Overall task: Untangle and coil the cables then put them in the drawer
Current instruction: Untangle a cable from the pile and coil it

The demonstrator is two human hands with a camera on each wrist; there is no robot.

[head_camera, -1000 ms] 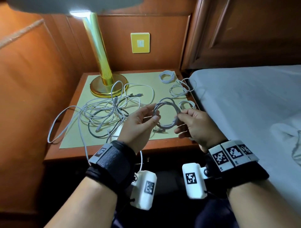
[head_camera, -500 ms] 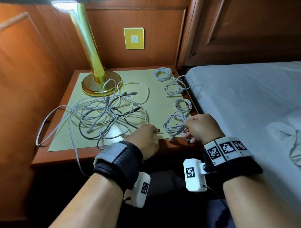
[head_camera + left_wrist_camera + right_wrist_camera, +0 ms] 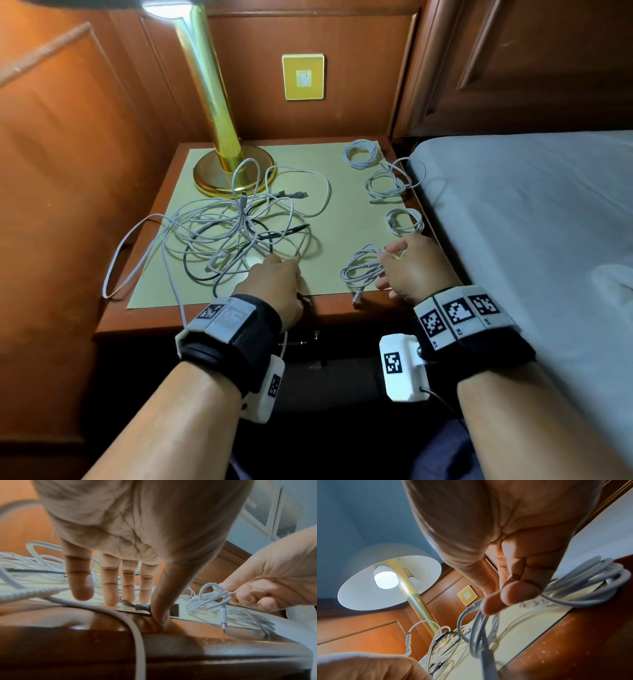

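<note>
Tangle of cables point(image 3: 236, 233), white w/ a couple of black ones, spreads just ahead of and to the left of the left hand point(image 3: 274, 284); one long white loop runs out past the nightstand point(image 3: 144, 322) edge on the far-left side, another strand drops over the front edge beside the wrist. Black plug end point(image 3: 139, 606) lies along the front edge of the pale mat point(image 3: 335, 192), pointing toward the thumb, cord trailing back under the fingers point(image 3: 109, 588).

L hand: fingers straight, spread, tips down on the mat among the strands; thumb tip pressed on the wood right next to the black plug. Nothing curled round anything, i.e. hand flat-open, touching only.

Between the hands: bare strip of mat.

Coiled white cable point(image 3: 361, 270) sits just left of the right hand point(image 3: 411, 267), near the mat's front-right corner. Coil's long axis runs roughly front-to-back, slightly slanted; its free plug point(image 3: 357, 298) hangs toward the person, tip over the wood edge. R hand: fingers curled, thumb + forefinger pinching the coil's wraps on the side nearest the hand; coil rests on the mat.

Beyond the R hand, three more white coils point(image 3: 404, 221) in a row going away toward the wall. Brass lamp point(image 3: 219, 113) stands beyond the L hand, lit. Bed point(image 3: 531, 212) to the right of the R hand.
</note>
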